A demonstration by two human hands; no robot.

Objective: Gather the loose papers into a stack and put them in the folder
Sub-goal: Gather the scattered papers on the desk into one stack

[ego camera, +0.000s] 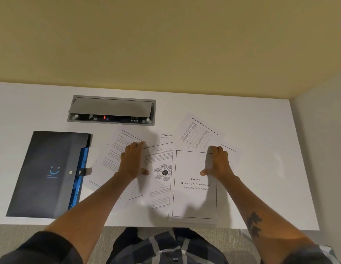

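The fingers (pixel 136 147) of the left hand (pixel 130 162) are extended and laid flat on a text sheet (pixel 116 149), with nothing clasped; the thumb is spread toward the diagram page (pixel 162 174). The right hand (pixel 219 162) is likewise opened and pressed flat, palm down, at the upper right corner of the Chapter 3 title page (pixel 194 199), its fingers reaching the edge of the table sheet (pixel 196 136). This placement at opposite flanks of the spread is judged to serve an inward sweep, by which the overlapping, skewed loose papers would be drawn into one stack. The sheets lie fanned at the middle of the desk (pixel 261 130), not yet squared. The dark folder (pixel 48 174), with a blue edge and a snap tab, is set flat just beside the papers on the left, apparently closed. A recessed grey cable box (pixel 111 110) with its lid raised is noted behind. The desk is white, enclosed by a yellowish back wall (pixel 166 39) and a pale side panel on the right.
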